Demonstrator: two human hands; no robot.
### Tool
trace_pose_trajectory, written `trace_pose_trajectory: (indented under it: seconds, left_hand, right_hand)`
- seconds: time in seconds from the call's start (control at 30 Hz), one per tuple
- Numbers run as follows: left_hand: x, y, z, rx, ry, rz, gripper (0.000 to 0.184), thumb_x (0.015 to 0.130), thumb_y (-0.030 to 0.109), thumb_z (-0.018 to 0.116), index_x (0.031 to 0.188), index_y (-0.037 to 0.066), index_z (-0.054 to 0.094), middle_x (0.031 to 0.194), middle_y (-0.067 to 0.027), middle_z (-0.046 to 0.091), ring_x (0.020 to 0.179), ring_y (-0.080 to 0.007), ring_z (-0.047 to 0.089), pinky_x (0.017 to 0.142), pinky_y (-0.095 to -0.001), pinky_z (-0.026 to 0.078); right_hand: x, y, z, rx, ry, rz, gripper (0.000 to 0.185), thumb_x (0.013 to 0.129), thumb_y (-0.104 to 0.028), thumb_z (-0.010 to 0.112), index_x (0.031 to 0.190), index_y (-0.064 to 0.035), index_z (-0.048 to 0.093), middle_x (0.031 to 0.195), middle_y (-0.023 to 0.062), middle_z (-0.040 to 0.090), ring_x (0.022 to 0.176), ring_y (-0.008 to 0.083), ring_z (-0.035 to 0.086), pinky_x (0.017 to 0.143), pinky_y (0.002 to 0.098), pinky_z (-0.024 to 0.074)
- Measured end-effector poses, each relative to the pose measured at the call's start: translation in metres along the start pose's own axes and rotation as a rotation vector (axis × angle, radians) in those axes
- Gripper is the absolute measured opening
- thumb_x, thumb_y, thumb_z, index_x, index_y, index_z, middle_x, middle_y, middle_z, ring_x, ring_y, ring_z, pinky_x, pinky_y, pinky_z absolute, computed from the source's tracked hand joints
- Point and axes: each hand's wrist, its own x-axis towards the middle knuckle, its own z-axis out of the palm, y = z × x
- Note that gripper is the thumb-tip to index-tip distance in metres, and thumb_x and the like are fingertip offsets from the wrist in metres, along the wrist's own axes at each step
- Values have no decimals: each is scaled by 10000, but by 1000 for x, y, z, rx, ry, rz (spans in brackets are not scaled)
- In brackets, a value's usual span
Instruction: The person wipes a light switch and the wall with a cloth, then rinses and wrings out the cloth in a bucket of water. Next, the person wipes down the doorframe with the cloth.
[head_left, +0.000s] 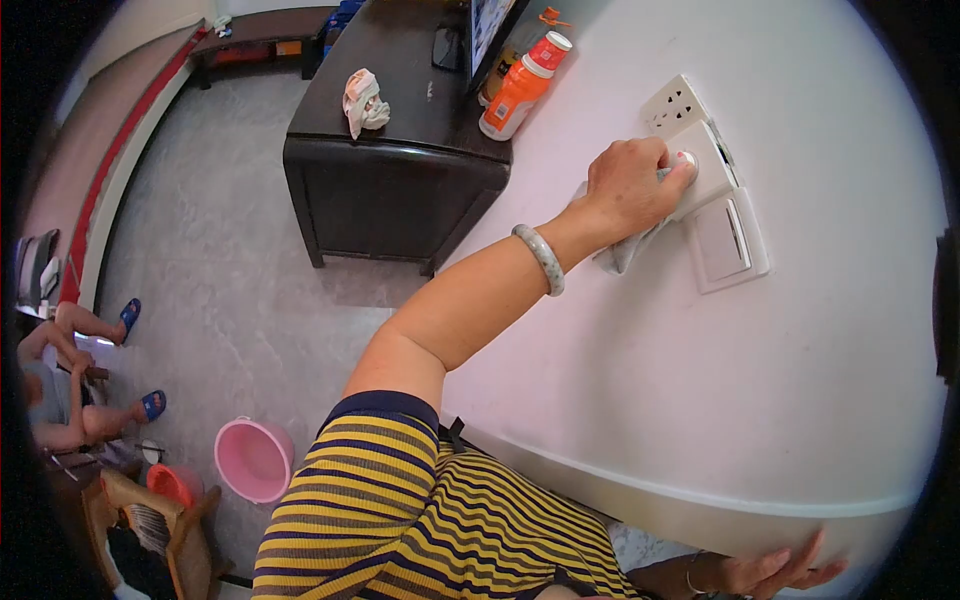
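Observation:
My left hand (635,185), with a marbled bangle at its wrist, is closed round a greyish cloth (628,252) whose edges show below and beside the palm. The thumb and fingers press at a white round knob (686,163) on the middle white wall plate (712,160). A socket plate (676,105) sits just above it, and a rocker switch (722,240) just below. At the lower right, my right hand (785,572) has its fingers stretched out near the wall ledge (780,515); whether it touches the wall is unclear.
A dark wooden cabinet (400,185) holds a crumpled tissue (365,103), an orange-and-white bottle (520,95) and a screen (490,35). On the grey floor stand a pink bucket (254,460) and a wooden chair (185,535). Another person in blue slippers (152,405) sits at the left.

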Motion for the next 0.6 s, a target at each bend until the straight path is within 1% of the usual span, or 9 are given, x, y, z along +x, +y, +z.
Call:
trace_pose_trajectory:
  seconds: [0.03, 0.13, 0.2, 0.3, 0.33, 0.4, 0.43, 0.53, 0.6]
  left_hand:
    - [2, 2, -2, 9, -19, -12, 418, 830, 402, 615, 805, -10, 683, 731, -188, 668, 691, -315, 655, 685, -411, 509]
    - [2, 5, -7, 13, -64, -54, 437, 824, 407, 614, 816, -25, 685, 743, -190, 671, 705, -314, 658, 689, -409, 511]
    - [1, 7, -9, -13, -75, -87, 455, 818, 412, 617, 874, -34, 688, 765, -180, 681, 716, -307, 662, 691, -409, 512]
    - [-4, 1, 0, -47, 60, -106, 488, 808, 416, 639, 979, -40, 676, 789, -146, 686, 707, -266, 659, 683, -391, 514]
    - [-5, 0, 2, -59, 40, -118, 493, 806, 412, 645, 1011, -35, 670, 790, -135, 685, 702, -254, 656, 678, -383, 513]
    - [-4, -1, 1, -81, 4, -142, 510, 802, 406, 659, 1075, -25, 658, 794, -112, 681, 693, -228, 649, 670, -368, 513]
    - [-4, 0, 1, -94, 12, -133, 493, 802, 400, 662, 1062, -19, 666, 778, -107, 677, 685, -222, 645, 665, -363, 512]
    - [-5, 2, 1, -120, 28, -113, 444, 802, 387, 664, 1013, -2, 689, 738, -96, 669, 668, -214, 639, 655, -356, 511]
    - [-4, 4, 1, -119, 30, -103, 417, 801, 385, 659, 967, 6, 705, 721, -98, 670, 667, -222, 644, 654, -362, 511]
  right_hand:
    - [3, 0, 5, -16, 45, -43, 399, 967, -408, 471, 1202, -87, 442, 984, 140, 642, 1091, 349, 608, 1040, 666, 345]
    - [-3, 6, -4, 66, -23, -60, 394, 959, -374, 490, 1226, -89, 439, 1014, 150, 641, 1108, 365, 590, 1038, 663, 348]
    - [-1, 1, -9, 157, -65, 128, 375, 957, -297, 444, 1226, -40, 487, 1177, 180, 515, 1214, 367, 465, 1058, 623, 346]
    - [16, -22, -16, 286, -121, 416, 393, 955, -183, 376, 1226, 34, 559, 1421, 224, 326, 1372, 369, 277, 1089, 564, 344]
    - [19, -25, -17, 329, -142, 511, 410, 954, -145, 353, 1226, 59, 583, 1502, 239, 263, 1424, 370, 215, 1099, 545, 343]
    - [22, -26, -17, 300, -150, 472, 416, 961, -159, 346, 1219, 61, 586, 1509, 233, 258, 1423, 372, 218, 1097, 549, 347]
    - [23, -26, -17, 285, -154, 453, 419, 964, -166, 343, 1216, 63, 588, 1513, 231, 255, 1423, 373, 219, 1096, 551, 349]
    - [27, -27, -16, 220, -142, 410, 419, 968, -161, 333, 1205, 68, 592, 1481, 236, 330, 1419, 377, 229, 1102, 558, 343]
    - [22, -25, -17, 212, -154, 379, 414, 974, -149, 323, 1208, 70, 585, 1423, 231, 417, 1420, 378, 224, 1103, 559, 344]
